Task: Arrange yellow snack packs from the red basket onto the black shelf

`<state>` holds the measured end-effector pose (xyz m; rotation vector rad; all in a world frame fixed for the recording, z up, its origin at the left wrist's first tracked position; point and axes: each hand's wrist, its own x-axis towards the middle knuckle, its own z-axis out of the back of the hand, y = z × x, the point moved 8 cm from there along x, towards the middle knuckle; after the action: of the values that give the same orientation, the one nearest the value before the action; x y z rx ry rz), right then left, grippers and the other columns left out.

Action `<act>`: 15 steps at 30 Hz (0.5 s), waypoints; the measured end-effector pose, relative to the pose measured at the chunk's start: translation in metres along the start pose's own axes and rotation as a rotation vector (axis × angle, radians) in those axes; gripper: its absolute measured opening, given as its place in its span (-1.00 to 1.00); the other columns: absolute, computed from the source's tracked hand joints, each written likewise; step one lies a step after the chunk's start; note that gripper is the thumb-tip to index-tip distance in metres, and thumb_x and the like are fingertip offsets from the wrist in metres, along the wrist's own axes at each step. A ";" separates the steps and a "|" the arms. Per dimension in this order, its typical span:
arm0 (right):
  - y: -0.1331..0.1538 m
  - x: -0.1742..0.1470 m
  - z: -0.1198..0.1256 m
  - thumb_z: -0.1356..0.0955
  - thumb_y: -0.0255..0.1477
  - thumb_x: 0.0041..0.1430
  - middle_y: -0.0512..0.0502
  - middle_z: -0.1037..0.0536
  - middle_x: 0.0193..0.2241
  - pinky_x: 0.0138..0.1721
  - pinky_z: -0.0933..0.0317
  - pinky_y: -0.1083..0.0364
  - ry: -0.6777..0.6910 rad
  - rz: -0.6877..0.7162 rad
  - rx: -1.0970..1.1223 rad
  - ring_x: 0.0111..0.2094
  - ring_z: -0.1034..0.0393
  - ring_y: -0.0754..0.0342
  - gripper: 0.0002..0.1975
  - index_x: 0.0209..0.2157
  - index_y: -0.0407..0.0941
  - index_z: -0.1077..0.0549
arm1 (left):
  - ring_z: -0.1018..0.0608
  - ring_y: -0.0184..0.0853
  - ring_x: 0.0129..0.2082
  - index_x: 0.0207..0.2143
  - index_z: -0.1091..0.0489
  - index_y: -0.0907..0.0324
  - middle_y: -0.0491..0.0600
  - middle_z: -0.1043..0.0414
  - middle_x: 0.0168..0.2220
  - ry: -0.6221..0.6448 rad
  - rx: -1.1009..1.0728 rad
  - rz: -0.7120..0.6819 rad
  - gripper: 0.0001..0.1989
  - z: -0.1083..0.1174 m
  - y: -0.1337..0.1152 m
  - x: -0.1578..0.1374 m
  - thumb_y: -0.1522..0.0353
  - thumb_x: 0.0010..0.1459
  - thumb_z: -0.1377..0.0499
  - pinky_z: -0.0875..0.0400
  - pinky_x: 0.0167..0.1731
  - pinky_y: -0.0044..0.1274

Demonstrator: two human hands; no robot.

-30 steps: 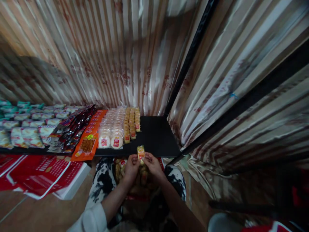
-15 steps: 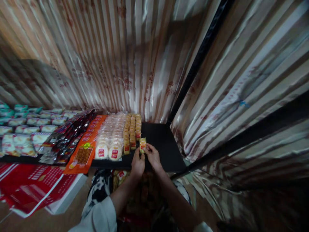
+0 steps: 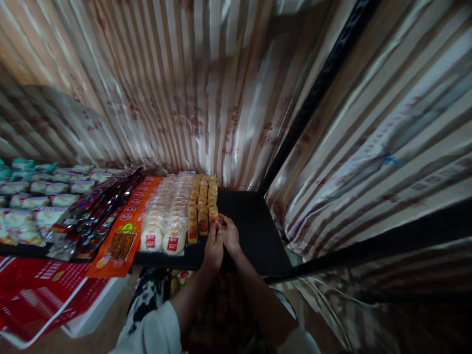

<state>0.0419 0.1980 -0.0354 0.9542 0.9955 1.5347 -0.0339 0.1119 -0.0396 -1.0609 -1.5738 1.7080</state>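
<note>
My left hand (image 3: 213,248) and my right hand (image 3: 230,235) are close together at the front of the black shelf. Their closed fingertips meet on a small yellow snack packet (image 3: 214,214) with a red label, and partly cover its lower right side. It stands at the front of the rightmost of the yellow packet rows. Just left of it, other yellow packets (image 3: 203,221) stand in lines running back to the wall. Beside those are clear-wrapped round white crackers (image 3: 174,241) with red labels.
Left along the black shelf (image 3: 254,231) lie an orange snack bag (image 3: 123,241), dark glossy packets (image 3: 90,211) and white packets (image 3: 51,216). A red-and-white box (image 3: 40,295) is below. Striped sheeting (image 3: 177,98) and a black post (image 3: 313,103) stand behind.
Both hands have moved the yellow packet forward and left, from in front of the shelf's rows to the front end of the rightmost row. The camera view has shifted slightly.
</note>
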 end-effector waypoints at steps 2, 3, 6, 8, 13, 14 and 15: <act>-0.001 0.001 -0.001 -0.30 -0.35 -0.01 -0.08 -0.49 -0.28 -0.23 -0.34 0.06 0.016 0.010 -0.020 -0.34 -0.42 0.07 -0.60 -0.08 -0.07 -0.41 | -0.15 -0.34 0.22 0.10 -0.21 0.16 -0.03 -0.12 0.21 -0.001 0.006 0.016 -0.55 -0.001 -0.001 0.000 0.29 0.15 0.01 0.03 0.22 -0.45; 0.000 0.001 -0.001 -0.30 -0.36 0.00 -0.08 -0.49 -0.26 -0.22 -0.34 0.05 0.020 0.018 -0.031 -0.33 -0.41 0.07 -0.59 -0.05 -0.07 -0.40 | -0.15 -0.35 0.22 0.11 -0.21 0.17 -0.03 -0.12 0.21 0.001 0.004 0.021 -0.55 -0.001 -0.001 0.000 0.30 0.15 0.01 0.05 0.22 -0.46; 0.004 0.000 0.000 -0.28 -0.38 0.01 -0.12 -0.46 -0.18 -0.19 -0.32 0.05 0.022 0.059 -0.065 -0.25 -0.39 0.04 -0.59 -0.05 -0.06 -0.40 | -0.15 -0.35 0.22 0.10 -0.22 0.17 -0.03 -0.12 0.21 0.011 0.003 0.023 -0.55 -0.003 -0.004 -0.001 0.29 0.16 0.01 0.07 0.23 -0.46; 0.007 -0.002 0.000 -0.27 -0.41 0.01 -0.12 -0.45 -0.17 -0.17 -0.30 0.06 0.032 0.070 -0.089 -0.21 -0.38 0.03 -0.59 -0.04 -0.05 -0.40 | -0.12 -0.34 0.23 0.11 -0.21 0.17 -0.04 -0.10 0.22 0.017 0.009 0.020 -0.55 -0.003 -0.005 -0.001 0.29 0.16 0.02 0.10 0.23 -0.46; 0.007 -0.006 -0.003 -0.25 -0.43 0.01 -0.11 -0.46 -0.21 -0.13 -0.26 0.02 0.070 0.057 -0.178 -0.23 -0.36 0.02 -0.56 -0.01 -0.08 -0.36 | -0.10 -0.33 0.24 0.12 -0.19 0.26 0.03 -0.05 0.23 0.024 0.047 0.030 -0.53 -0.005 -0.005 -0.002 0.33 0.16 0.02 0.11 0.24 -0.46; 0.008 -0.007 -0.003 -0.24 -0.42 0.02 -0.14 -0.46 -0.20 -0.11 -0.25 0.01 0.074 0.067 -0.186 -0.22 -0.35 0.00 -0.56 -0.01 -0.10 -0.36 | -0.10 -0.33 0.24 0.12 -0.19 0.28 0.04 -0.04 0.24 0.022 0.059 0.025 -0.53 -0.005 -0.006 -0.002 0.34 0.15 0.02 0.11 0.24 -0.47; 0.010 -0.008 -0.003 -0.24 -0.40 0.03 -0.16 -0.45 -0.19 -0.09 -0.24 0.00 0.075 0.082 -0.188 -0.18 -0.34 -0.02 -0.57 -0.02 -0.11 -0.37 | -0.10 -0.33 0.24 0.12 -0.19 0.29 0.05 -0.04 0.24 0.017 0.070 0.018 -0.53 -0.005 -0.006 -0.003 0.35 0.15 0.02 0.11 0.24 -0.47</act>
<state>0.0371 0.1889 -0.0281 0.8186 0.8557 1.7110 -0.0286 0.1127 -0.0330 -1.0547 -1.4870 1.7485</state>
